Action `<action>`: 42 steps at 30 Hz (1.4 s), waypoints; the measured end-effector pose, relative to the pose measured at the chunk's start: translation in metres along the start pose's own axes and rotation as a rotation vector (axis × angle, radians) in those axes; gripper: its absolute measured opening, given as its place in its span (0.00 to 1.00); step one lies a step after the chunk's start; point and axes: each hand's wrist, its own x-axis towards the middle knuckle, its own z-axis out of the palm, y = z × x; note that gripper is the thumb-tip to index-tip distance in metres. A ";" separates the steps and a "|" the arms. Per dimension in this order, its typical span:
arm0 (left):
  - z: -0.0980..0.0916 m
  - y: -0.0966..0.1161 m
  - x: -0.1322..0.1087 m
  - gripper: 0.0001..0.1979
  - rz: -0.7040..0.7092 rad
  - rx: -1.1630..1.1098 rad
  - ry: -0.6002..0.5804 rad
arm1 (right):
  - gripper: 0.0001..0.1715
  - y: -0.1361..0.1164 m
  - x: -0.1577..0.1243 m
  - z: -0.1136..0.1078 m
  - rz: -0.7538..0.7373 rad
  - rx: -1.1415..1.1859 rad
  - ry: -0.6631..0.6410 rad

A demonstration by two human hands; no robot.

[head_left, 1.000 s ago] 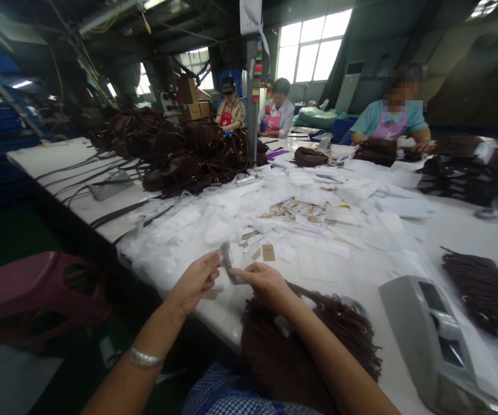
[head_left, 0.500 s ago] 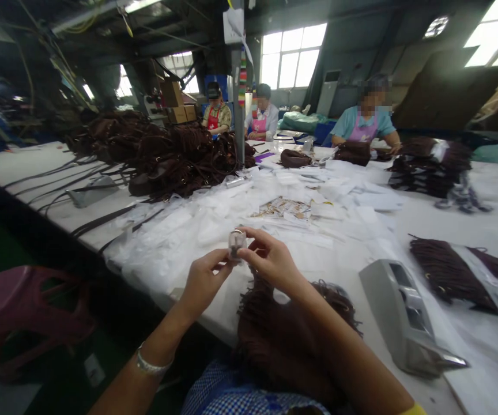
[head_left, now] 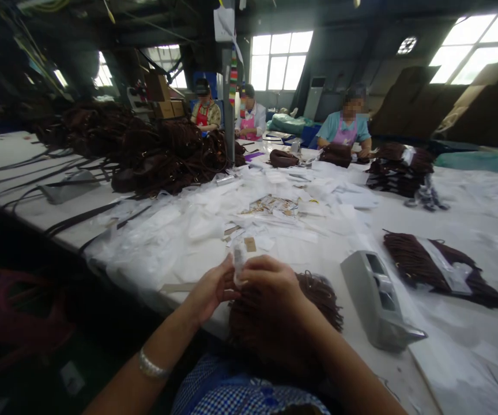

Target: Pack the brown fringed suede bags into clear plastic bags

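Both my hands are at a small clear plastic packet (head_left: 238,258), blurred, with something greyish inside. It now stands upright above the table edge. My right hand (head_left: 270,282) pinches its lower part from the right, the fingers curled over it. From the left, my left hand (head_left: 215,288) meets it with bent fingers and thumb; part of that contact is blurred. Below the hands, near my lap, lies a dark brown fringed piece (head_left: 324,302), partly hidden by my right forearm. A small tan card (head_left: 249,244) lies just beyond the packet.
A grey tape dispenser (head_left: 376,305) stands to the right, beside a wrapped brown fringed bundle (head_left: 439,268). White sheets and plastic (head_left: 180,225) cover mid-table. Brown bags (head_left: 162,155) are heaped left of a post (head_left: 228,86). Several co-workers sit opposite; a stool (head_left: 11,311) is at left.
The packet has tilted upright and my hands have come slightly lower. My left hand has turned, its fingers more spread. The camera view has swung to the right.
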 end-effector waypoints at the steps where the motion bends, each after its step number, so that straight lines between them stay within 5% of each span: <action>1: -0.002 -0.004 0.000 0.22 -0.010 -0.023 -0.008 | 0.11 0.000 -0.008 0.004 -0.010 -0.011 -0.048; 5: -0.007 -0.015 0.003 0.17 0.106 0.084 0.042 | 0.08 -0.004 -0.025 0.017 0.062 -0.005 -0.052; 11: -0.007 -0.022 0.004 0.15 0.394 0.400 0.141 | 0.12 -0.007 -0.016 0.025 0.605 0.258 0.078; 16: -0.007 -0.026 -0.003 0.23 0.305 0.297 0.073 | 0.18 0.003 -0.005 0.023 0.871 0.568 -0.002; 20: -0.008 -0.028 -0.007 0.18 0.291 0.346 0.029 | 0.20 0.009 0.001 0.024 0.974 0.554 -0.086; 23: -0.011 -0.029 -0.004 0.16 0.271 0.270 0.064 | 0.15 0.009 0.001 0.027 0.863 0.393 -0.090; 26: -0.014 -0.028 -0.001 0.15 0.216 0.112 0.110 | 0.08 0.007 -0.006 0.028 0.571 0.098 -0.085; 32: -0.013 -0.023 -0.004 0.17 0.116 -0.058 0.100 | 0.24 0.003 -0.017 0.024 -0.048 -0.267 -0.260; 37: -0.009 -0.023 -0.007 0.15 0.109 -0.076 0.120 | 0.22 0.003 -0.016 0.023 -0.124 -0.330 -0.240; 42: -0.010 -0.025 -0.004 0.15 0.162 -0.111 0.115 | 0.11 0.005 -0.016 0.025 0.025 -0.217 -0.113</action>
